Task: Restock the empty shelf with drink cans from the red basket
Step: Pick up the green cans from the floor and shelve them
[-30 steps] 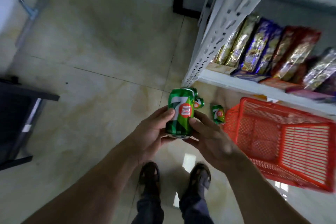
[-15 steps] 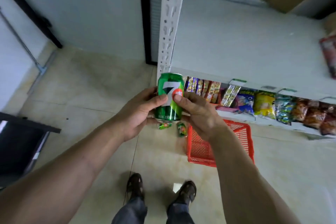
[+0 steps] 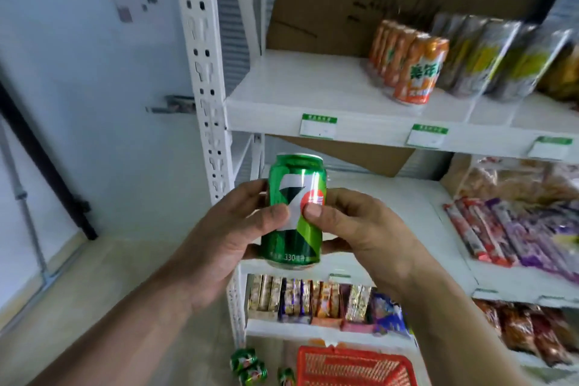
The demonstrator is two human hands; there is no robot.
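Head view shows left hand [image 3: 219,247] and right hand [image 3: 360,229] fingers curled round the upright green aluminium drink can [image 3: 294,213], which could clip the white metal shelf's [image 3: 300,84] lip.

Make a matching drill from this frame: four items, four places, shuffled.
Items:
1. green can
2. orange cans
3. red basket
4. loose green cans

Places:
A. on the floor left of the basket
B. on the floor below the lowest shelf
C. on the upper shelf, right of its bare stretch
D. held upright between both hands

Pairs: 1-D, 2-C, 3-B, 4-A
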